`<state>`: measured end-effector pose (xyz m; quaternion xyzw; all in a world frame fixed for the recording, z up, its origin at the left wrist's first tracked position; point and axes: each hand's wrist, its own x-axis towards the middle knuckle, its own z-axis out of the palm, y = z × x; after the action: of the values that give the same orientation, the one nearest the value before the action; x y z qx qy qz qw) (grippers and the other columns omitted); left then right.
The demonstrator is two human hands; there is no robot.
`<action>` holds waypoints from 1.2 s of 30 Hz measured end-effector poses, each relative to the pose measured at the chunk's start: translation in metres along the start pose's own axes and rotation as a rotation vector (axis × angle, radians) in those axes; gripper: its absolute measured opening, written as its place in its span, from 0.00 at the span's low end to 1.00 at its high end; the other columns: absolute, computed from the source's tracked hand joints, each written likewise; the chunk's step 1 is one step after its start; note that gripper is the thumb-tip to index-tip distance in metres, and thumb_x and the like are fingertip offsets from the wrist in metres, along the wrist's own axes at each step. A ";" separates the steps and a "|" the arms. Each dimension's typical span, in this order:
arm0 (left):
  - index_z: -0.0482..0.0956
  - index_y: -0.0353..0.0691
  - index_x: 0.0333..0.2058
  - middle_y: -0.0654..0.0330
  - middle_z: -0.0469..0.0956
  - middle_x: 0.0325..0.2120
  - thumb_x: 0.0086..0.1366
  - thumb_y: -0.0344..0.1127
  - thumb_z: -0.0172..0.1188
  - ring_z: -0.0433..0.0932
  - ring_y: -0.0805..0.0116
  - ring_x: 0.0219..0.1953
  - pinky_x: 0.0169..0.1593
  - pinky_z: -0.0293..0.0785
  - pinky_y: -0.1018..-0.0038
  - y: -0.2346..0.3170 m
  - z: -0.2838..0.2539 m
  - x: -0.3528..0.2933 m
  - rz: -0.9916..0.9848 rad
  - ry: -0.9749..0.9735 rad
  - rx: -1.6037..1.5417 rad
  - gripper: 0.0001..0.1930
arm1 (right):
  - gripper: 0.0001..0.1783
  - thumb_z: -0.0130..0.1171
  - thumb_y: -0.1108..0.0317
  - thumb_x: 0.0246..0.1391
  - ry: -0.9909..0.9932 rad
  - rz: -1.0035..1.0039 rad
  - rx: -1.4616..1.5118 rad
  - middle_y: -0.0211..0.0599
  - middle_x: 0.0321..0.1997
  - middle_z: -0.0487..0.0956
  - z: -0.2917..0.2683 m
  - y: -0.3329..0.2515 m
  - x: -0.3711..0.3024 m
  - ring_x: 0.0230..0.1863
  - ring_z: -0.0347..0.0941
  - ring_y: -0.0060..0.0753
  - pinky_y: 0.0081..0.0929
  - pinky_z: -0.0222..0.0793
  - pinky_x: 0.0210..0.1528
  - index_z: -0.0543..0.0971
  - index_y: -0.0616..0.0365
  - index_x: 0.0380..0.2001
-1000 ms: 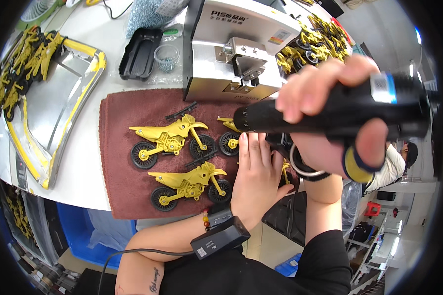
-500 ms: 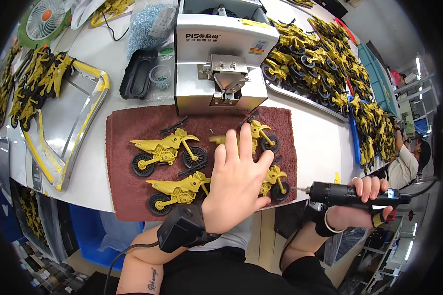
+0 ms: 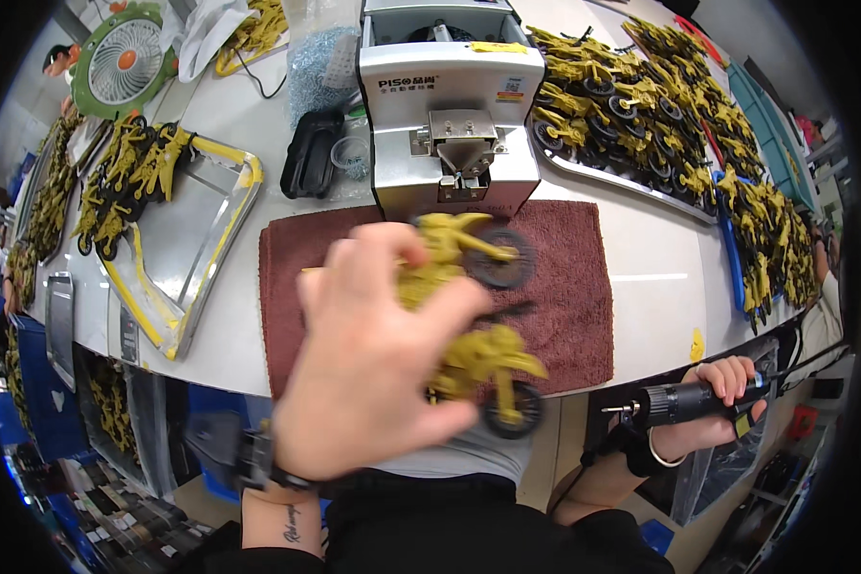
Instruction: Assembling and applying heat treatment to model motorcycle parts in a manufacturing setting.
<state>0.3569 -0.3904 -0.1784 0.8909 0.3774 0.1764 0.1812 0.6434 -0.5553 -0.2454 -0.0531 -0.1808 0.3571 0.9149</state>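
My left hand is curled around yellow toy motorcycles with black wheels. Between its thumb and fingers shows the upper toy motorcycle; a lower toy motorcycle extends out beyond the thumb. Both look raised off the brown towel, and the lower one overlaps the table's front edge. The hand hides their rear parts, and motion blurs them. At the right, my right hand is wrapped around a black electric screwdriver, its metal bit pointing left, away from the toys.
Behind the towel stands a silver screw-feeding machine. Left of it are a black tray and a bag of screws. Toy motorcycles fill a tray at right; several lie on a yellow-edged tray at left.
My left hand, spread over the towel before, has closed on toy motorcycles and moved left and nearer. The toys at the towel's left no longer show. The screwdriver has shifted slightly down.
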 end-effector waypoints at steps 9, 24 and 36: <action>0.73 0.49 0.43 0.47 0.56 0.53 0.23 0.58 0.74 0.55 0.48 0.58 0.57 0.47 0.57 -0.051 0.010 -0.031 0.065 -0.231 0.243 0.42 | 0.20 0.55 0.54 0.52 0.061 0.233 0.176 0.27 0.25 0.64 -0.006 0.066 0.007 0.25 0.61 0.21 0.22 0.60 0.32 0.66 0.59 0.37; 0.77 0.47 0.32 0.50 0.59 0.45 0.28 0.51 0.73 0.60 0.54 0.51 0.50 0.50 0.62 -0.069 -0.010 -0.041 -0.064 -0.241 0.072 0.28 | 0.23 0.52 0.47 0.53 0.145 0.322 -0.002 0.29 0.23 0.65 -0.026 0.096 0.000 0.25 0.60 0.24 0.25 0.60 0.32 0.71 0.58 0.38; 0.79 0.45 0.28 0.49 0.60 0.45 0.26 0.43 0.71 0.60 0.54 0.51 0.46 0.54 0.62 -0.075 -0.021 -0.099 -0.283 -0.027 0.193 0.24 | 0.22 0.53 0.49 0.54 0.131 0.355 -0.082 0.29 0.25 0.66 -0.023 0.094 0.002 0.25 0.60 0.24 0.24 0.58 0.32 0.69 0.58 0.39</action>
<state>0.2373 -0.4107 -0.2120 0.8444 0.5116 0.1002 0.1231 0.5936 -0.4835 -0.2879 -0.1446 -0.1233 0.5011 0.8443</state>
